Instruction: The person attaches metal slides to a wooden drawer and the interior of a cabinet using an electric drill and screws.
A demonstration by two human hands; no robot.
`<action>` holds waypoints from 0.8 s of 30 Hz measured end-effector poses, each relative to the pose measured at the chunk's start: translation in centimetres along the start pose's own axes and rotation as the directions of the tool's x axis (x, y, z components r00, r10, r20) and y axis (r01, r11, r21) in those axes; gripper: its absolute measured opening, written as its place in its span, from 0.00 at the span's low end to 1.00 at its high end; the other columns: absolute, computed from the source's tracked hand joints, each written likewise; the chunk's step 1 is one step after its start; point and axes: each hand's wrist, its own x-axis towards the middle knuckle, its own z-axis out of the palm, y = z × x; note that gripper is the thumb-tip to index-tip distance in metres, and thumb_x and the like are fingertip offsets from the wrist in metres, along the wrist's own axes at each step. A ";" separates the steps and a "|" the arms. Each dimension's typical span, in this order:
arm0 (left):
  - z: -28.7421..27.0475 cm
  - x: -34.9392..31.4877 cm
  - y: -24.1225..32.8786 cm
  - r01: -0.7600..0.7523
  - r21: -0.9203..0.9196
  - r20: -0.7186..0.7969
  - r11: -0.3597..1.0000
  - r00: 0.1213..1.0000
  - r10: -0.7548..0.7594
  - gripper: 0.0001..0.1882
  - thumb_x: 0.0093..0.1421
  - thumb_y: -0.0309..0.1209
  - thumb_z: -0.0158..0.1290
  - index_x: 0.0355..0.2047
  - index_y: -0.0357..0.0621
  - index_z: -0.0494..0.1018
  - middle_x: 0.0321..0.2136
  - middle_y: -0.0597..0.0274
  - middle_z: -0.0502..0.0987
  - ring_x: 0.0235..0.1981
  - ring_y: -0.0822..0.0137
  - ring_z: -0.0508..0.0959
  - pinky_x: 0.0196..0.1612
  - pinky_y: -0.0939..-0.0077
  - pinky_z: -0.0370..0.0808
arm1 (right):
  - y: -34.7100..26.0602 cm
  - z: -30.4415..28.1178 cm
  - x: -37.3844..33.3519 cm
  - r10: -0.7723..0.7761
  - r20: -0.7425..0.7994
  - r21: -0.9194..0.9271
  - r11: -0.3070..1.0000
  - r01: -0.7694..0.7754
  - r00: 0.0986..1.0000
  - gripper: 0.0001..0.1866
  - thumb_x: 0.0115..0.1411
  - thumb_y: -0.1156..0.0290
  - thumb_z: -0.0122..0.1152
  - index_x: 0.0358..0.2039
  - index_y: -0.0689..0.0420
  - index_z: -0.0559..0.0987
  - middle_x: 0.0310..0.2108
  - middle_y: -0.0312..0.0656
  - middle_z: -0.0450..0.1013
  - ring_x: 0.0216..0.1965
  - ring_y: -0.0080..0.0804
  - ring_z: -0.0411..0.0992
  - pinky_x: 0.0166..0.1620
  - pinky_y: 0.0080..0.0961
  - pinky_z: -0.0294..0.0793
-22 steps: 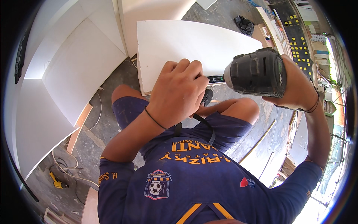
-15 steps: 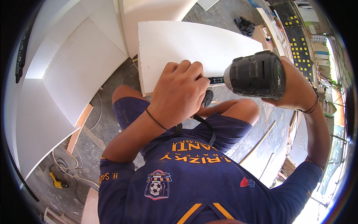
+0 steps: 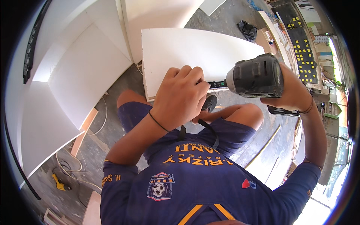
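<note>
My right hand (image 3: 294, 86) is wrapped round the grip of a black cordless drill (image 3: 258, 77). Its grey chuck points left, toward my left hand (image 3: 183, 95). The fingers of that hand are curled and pinched together around one end of a narrow black piece (image 3: 217, 85) with small green glints. This piece spans the gap between my fingertips and the chuck, at the near edge of a white panel (image 3: 195, 50). My fingers hide its left end, and its exact kind cannot be made out. Part of the drill's battery (image 3: 283, 111) shows below my right hand.
Large white cabinet panels (image 3: 86, 63) stand at the left. A yellow-and-black corded tool (image 3: 60, 183) and loose cables lie on the grey floor. A black plastic bag (image 3: 247, 30) lies beyond the panel, near wooden boards (image 3: 275, 37). My bent legs (image 3: 240, 120) are below the panel.
The drill has tilted a little, and more of its front end and battery now shows. My left hand keeps its pinch. The whole view has shifted slightly.
</note>
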 end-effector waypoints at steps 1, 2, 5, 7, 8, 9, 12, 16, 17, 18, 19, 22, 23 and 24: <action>0.0 0.0 0.0 -0.003 0.003 0.002 1.000 1.000 0.003 0.04 0.46 0.25 0.56 0.20 0.48 0.72 0.24 0.70 0.69 0.29 0.67 0.70 0.34 0.71 0.64 | -0.4 -0.1 0.0 0.013 0.040 0.041 0.999 -0.015 0.999 0.23 0.33 0.71 0.70 0.34 0.59 0.75 0.29 0.47 0.73 0.33 0.45 0.72 0.39 0.33 0.71; 0.1 0.2 0.1 -0.017 0.007 0.007 1.000 1.000 0.017 0.04 0.46 0.25 0.56 0.20 0.48 0.72 0.24 0.70 0.69 0.29 0.67 0.70 0.34 0.71 0.64 | -0.9 -0.1 -0.1 0.028 0.071 0.081 0.996 -0.034 0.997 0.22 0.33 0.70 0.69 0.32 0.59 0.75 0.28 0.48 0.74 0.31 0.45 0.72 0.37 0.33 0.71; 0.4 0.8 0.3 -0.023 0.013 0.022 1.000 0.999 0.022 0.04 0.45 0.25 0.56 0.21 0.48 0.72 0.25 0.69 0.70 0.29 0.66 0.71 0.34 0.70 0.64 | -0.8 0.8 -2.0 0.059 0.061 0.134 0.989 -0.067 0.996 0.20 0.33 0.69 0.70 0.30 0.60 0.76 0.25 0.49 0.74 0.27 0.46 0.73 0.33 0.32 0.72; 0.1 0.9 -0.6 -0.010 0.009 0.007 1.000 1.000 0.010 0.04 0.46 0.25 0.56 0.22 0.47 0.73 0.25 0.69 0.71 0.30 0.65 0.71 0.34 0.70 0.64 | -2.2 0.9 -3.4 0.102 0.026 0.141 0.985 -0.104 0.994 0.21 0.33 0.69 0.70 0.31 0.60 0.76 0.27 0.51 0.74 0.29 0.48 0.74 0.34 0.31 0.73; -0.1 0.8 -0.6 0.008 -0.003 -0.001 1.000 1.000 -0.008 0.04 0.46 0.25 0.56 0.23 0.47 0.73 0.25 0.69 0.71 0.30 0.65 0.72 0.34 0.69 0.65 | -2.1 0.7 -4.5 0.141 -0.081 0.116 0.985 -0.131 0.987 0.22 0.33 0.68 0.71 0.32 0.60 0.76 0.27 0.51 0.75 0.30 0.48 0.74 0.35 0.31 0.73; -0.2 0.9 -0.5 0.012 0.025 0.010 1.000 1.000 -0.012 0.04 0.46 0.24 0.56 0.24 0.47 0.74 0.26 0.68 0.72 0.30 0.64 0.72 0.34 0.69 0.65 | -1.6 0.6 -6.0 0.180 -0.181 0.095 0.982 -0.165 0.967 0.23 0.34 0.68 0.71 0.33 0.61 0.77 0.28 0.51 0.75 0.30 0.48 0.74 0.36 0.31 0.73; 0.2 1.7 -0.4 -0.008 0.019 0.020 1.000 1.000 0.007 0.04 0.47 0.25 0.56 0.25 0.47 0.74 0.27 0.68 0.73 0.30 0.64 0.72 0.34 0.69 0.65 | 1.0 0.9 -11.7 0.332 -0.547 -0.003 0.917 -0.398 0.769 0.21 0.37 0.71 0.71 0.35 0.62 0.77 0.30 0.49 0.76 0.32 0.41 0.75 0.38 0.30 0.73; 0.5 2.4 0.3 -0.013 0.087 0.044 0.996 0.999 0.010 0.05 0.47 0.28 0.57 0.27 0.46 0.74 0.29 0.66 0.73 0.31 0.63 0.72 0.35 0.68 0.65 | 6.5 1.2 -17.0 0.542 -0.715 0.324 0.817 -0.477 0.442 0.15 0.43 0.72 0.68 0.34 0.62 0.78 0.28 0.41 0.77 0.29 0.28 0.74 0.36 0.26 0.72; 0.9 2.7 0.8 -0.013 0.090 0.041 0.996 0.999 0.010 0.05 0.48 0.29 0.57 0.27 0.46 0.74 0.29 0.66 0.72 0.31 0.63 0.72 0.35 0.68 0.65 | 8.8 1.9 -19.4 0.547 -0.750 0.324 0.794 -0.514 0.371 0.14 0.46 0.70 0.67 0.33 0.62 0.79 0.27 0.39 0.76 0.27 0.24 0.72 0.34 0.24 0.71; 1.1 1.6 0.7 -0.008 0.103 0.052 0.995 0.999 0.003 0.06 0.48 0.30 0.57 0.27 0.47 0.74 0.29 0.66 0.72 0.31 0.63 0.72 0.35 0.68 0.65 | 10.4 4.0 -21.8 0.664 -0.683 0.442 0.706 -0.554 0.302 0.14 0.46 0.72 0.67 0.35 0.61 0.78 0.29 0.38 0.76 0.28 0.23 0.72 0.34 0.23 0.71; 1.1 1.3 0.7 0.003 0.123 0.066 0.992 0.998 -0.011 0.06 0.48 0.31 0.57 0.27 0.47 0.74 0.30 0.66 0.72 0.31 0.63 0.72 0.36 0.68 0.65 | 12.5 5.3 -23.8 0.769 -0.594 0.552 0.602 -0.577 0.234 0.15 0.47 0.73 0.67 0.36 0.61 0.77 0.30 0.36 0.75 0.29 0.22 0.71 0.34 0.21 0.71; 0.9 1.1 0.8 -0.009 0.108 0.060 0.994 0.998 0.002 0.07 0.48 0.29 0.58 0.28 0.45 0.73 0.30 0.64 0.73 0.33 0.62 0.73 0.36 0.68 0.65 | 17.5 12.7 -27.6 0.815 -0.570 0.725 0.558 -0.403 0.102 0.13 0.48 0.68 0.68 0.33 0.59 0.80 0.25 0.32 0.75 0.27 0.20 0.71 0.32 0.19 0.68; 0.6 1.1 0.8 -0.019 0.102 0.064 0.995 0.998 0.012 0.08 0.47 0.28 0.58 0.30 0.44 0.74 0.31 0.62 0.73 0.33 0.61 0.73 0.37 0.67 0.65 | 20.0 16.8 -29.4 0.833 -0.547 0.772 0.538 -0.339 0.077 0.15 0.49 0.67 0.69 0.36 0.60 0.79 0.30 0.34 0.75 0.31 0.20 0.70 0.36 0.21 0.69; 0.5 1.1 0.9 -0.025 0.089 0.072 0.996 0.997 0.018 0.09 0.47 0.27 0.58 0.30 0.43 0.73 0.31 0.61 0.73 0.34 0.60 0.73 0.37 0.67 0.66 | 22.2 21.8 -31.4 0.832 -0.554 0.781 0.523 -0.342 0.008 0.19 0.49 0.67 0.68 0.41 0.59 0.77 0.35 0.35 0.75 0.37 0.22 0.70 0.41 0.22 0.68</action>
